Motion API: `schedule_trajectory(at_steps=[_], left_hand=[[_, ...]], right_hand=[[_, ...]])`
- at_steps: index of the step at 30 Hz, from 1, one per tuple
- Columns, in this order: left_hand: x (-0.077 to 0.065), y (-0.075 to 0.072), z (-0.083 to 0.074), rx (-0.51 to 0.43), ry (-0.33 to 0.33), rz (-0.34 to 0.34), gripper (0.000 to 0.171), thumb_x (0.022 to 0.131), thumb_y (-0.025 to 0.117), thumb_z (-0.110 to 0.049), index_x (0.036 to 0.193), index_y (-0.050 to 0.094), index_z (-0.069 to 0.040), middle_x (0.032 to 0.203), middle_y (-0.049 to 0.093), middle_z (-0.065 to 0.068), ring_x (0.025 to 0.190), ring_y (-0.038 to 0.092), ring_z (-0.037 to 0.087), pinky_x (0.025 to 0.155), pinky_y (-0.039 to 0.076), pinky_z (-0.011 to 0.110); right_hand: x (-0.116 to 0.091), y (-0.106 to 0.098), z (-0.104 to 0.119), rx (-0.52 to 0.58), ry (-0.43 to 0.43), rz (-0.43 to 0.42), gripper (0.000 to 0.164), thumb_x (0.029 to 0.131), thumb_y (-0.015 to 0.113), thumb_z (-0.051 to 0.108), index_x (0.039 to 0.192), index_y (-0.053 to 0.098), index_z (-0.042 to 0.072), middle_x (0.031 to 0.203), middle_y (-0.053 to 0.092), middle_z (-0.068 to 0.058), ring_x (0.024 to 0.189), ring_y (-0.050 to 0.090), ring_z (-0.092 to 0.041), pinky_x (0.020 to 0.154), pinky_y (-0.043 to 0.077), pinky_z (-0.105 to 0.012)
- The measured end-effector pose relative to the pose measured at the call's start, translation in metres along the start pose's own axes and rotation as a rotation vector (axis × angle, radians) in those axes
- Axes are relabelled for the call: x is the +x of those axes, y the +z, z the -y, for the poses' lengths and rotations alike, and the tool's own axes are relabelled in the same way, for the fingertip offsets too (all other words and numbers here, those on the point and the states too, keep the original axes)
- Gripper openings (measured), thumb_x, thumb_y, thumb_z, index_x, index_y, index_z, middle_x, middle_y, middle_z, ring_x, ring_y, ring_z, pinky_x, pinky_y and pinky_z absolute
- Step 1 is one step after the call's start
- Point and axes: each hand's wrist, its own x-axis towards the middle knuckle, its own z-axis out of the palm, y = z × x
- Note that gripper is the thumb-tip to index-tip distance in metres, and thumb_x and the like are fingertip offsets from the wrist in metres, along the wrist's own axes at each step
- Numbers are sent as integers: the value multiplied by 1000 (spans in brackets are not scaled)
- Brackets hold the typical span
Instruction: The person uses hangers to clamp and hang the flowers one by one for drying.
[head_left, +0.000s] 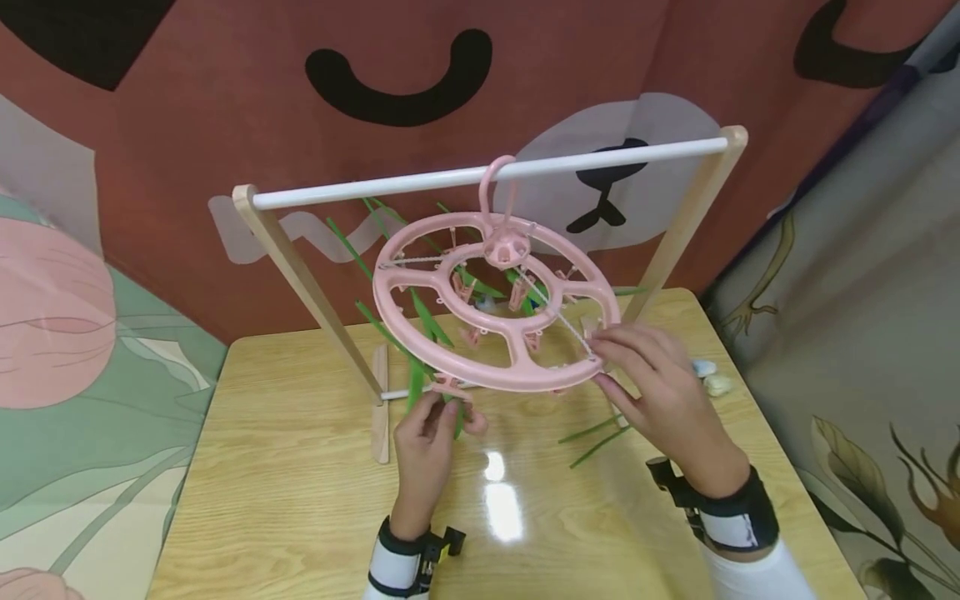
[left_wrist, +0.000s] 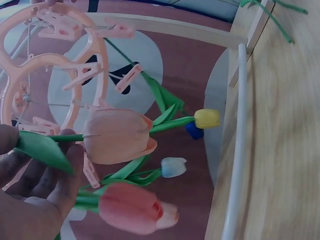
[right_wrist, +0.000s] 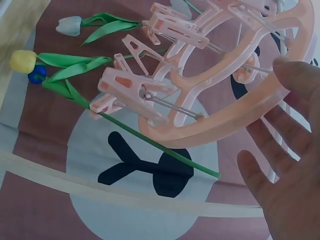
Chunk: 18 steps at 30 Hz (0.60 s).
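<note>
A round pink clip hanger (head_left: 480,367) hangs by its hook from a white rod (head_left: 600,158). At its front right, my right hand (head_left: 667,400) grips the outer rim between thumb and fingers. My left hand (head_left: 423,450), below the front left rim, pinches the green stem of a pale pink tulip (left_wrist: 117,135) close under a pink clip (head_left: 450,387). Whether that clip bites the stem I cannot tell. A darker pink tulip (left_wrist: 129,207), a white tulip (left_wrist: 173,167), a yellow tulip (left_wrist: 207,119) and a blue tulip (right_wrist: 36,75) hang heads down around the hanger.
Wooden posts (head_left: 300,283) carry the rod, with wooden feet (head_left: 381,408) on the table (head_left: 285,500). Green stems (head_left: 596,446) lie on the table under the right hand. Small pale flower heads (head_left: 716,383) show at the right edge. A patterned cloth (head_left: 262,108) hangs behind.
</note>
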Motion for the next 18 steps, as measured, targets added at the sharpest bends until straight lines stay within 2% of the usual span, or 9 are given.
schedule_trajectory(at_steps=[5, 11, 15, 17, 18], left_hand=[[5, -6, -2, 17, 32, -22, 27, 97, 57, 17, 120, 67, 7, 100, 70, 21, 82, 72, 24, 72, 64, 27], [7, -9, -6, 69, 46, -35, 27, 95, 59, 16, 118, 68, 3, 92, 70, 21, 80, 71, 26, 77, 64, 25], [6, -11, -7, 84, 40, -24, 31, 94, 63, 14, 122, 68, 2, 97, 72, 20, 85, 72, 23, 81, 62, 23], [5, -11, -6, 77, 46, -9, 33, 92, 64, 15, 123, 68, 3, 100, 73, 20, 86, 72, 20, 81, 62, 23], [4, -11, -6, 73, 46, -5, 33, 92, 65, 15, 123, 67, 3, 101, 73, 20, 88, 72, 19, 81, 62, 22]], right_hand=[[-6, -5, -2, 26, 37, -61, 46, 107, 58, 35, 124, 68, -6, 126, 67, -26, 114, 62, -44, 120, 37, -22], [-35, -14, -19, 0, 185, -142, 52, 107, 55, 36, 124, 62, -13, 122, 62, -33, 110, 60, -45, 114, 36, -9], [-69, -9, -38, 2, 284, -124, 44, 104, 55, 26, 122, 62, -13, 119, 62, -33, 107, 59, -44, 109, 36, -7], [-88, -3, -48, -11, 344, -69, 35, 100, 58, 16, 123, 62, -11, 121, 62, -30, 107, 58, -42, 104, 36, -7], [-97, 0, -53, -18, 374, -31, 32, 97, 60, 9, 123, 63, -10, 121, 62, -29, 108, 58, -41, 103, 39, -11]])
